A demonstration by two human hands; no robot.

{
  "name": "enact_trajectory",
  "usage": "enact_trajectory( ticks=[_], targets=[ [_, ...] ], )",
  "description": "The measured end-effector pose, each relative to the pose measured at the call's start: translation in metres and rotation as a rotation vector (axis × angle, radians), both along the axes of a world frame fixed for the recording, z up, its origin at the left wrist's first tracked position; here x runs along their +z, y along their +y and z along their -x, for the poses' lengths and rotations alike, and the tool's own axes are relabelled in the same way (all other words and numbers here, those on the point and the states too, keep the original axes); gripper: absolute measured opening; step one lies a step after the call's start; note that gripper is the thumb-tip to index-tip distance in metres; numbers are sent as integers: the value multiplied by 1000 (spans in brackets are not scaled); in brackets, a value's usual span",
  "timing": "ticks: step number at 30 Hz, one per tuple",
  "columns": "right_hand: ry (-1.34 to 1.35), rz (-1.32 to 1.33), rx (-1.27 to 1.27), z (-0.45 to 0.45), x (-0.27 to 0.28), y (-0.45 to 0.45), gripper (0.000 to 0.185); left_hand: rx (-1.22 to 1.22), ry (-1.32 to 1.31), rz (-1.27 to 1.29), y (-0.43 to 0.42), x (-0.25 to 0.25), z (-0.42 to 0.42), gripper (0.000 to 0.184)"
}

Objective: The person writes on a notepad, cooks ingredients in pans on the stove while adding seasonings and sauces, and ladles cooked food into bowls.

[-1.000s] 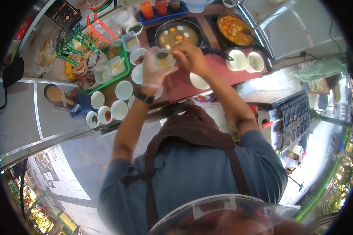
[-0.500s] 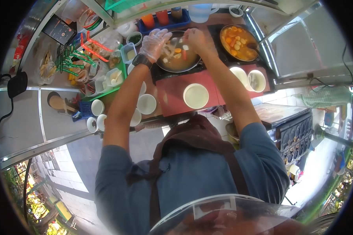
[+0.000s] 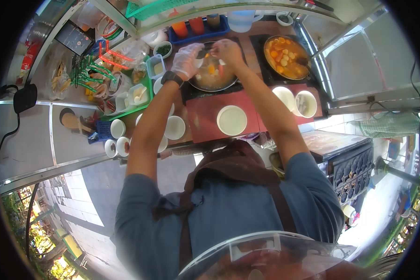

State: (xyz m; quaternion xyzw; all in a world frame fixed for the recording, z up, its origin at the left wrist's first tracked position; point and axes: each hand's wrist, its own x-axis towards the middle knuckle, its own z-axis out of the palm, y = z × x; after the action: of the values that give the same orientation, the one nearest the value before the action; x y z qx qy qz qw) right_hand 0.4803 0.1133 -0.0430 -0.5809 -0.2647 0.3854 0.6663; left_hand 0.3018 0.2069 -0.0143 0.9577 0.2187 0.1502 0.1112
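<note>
My left hand (image 3: 187, 60), in a clear plastic glove, is above the left side of a pan (image 3: 213, 90) of brothy soup. Its fingers curl together near a small pale and dark bit that I cannot make out. My bare right hand (image 3: 227, 50) hangs over the pan's upper right side, fingers pinched; what they hold, if anything, is hidden. Orange and reddish pieces (image 3: 212, 69) float in the broth between the hands. A dark watch (image 3: 173, 78) is on my left wrist.
At right, a second pan (image 3: 308, 72) holds orange stew. White bowls (image 3: 232, 120) stand on the red board (image 3: 203, 133) and along the counter's front. A green tray (image 3: 146, 103) with ingredient tubs is on the left. A blue tray (image 3: 209, 33) holds bottles at the back.
My left hand's fingers have gone from spread out to curled together. My right hand has shifted slightly down and left, still over the pan. The view has tilted slightly.
</note>
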Motion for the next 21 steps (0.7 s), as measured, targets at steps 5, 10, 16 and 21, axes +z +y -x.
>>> enact_trajectory(
  ticks=[5,10,16,21],
  targets=[
    [-789,-164,7,29,53,-22,18,8,-513,611,17,-24,1,108],
    [-758,-297,66,20,54,-20,13,-99,-657,822,19,-21,2,109],
    [-667,-180,-71,16,58,-21,14,-14,-483,522,18,-11,5,105],
    [-655,-191,34,12,56,-22,15,-99,-514,531,16,-5,3,102]
  ],
)
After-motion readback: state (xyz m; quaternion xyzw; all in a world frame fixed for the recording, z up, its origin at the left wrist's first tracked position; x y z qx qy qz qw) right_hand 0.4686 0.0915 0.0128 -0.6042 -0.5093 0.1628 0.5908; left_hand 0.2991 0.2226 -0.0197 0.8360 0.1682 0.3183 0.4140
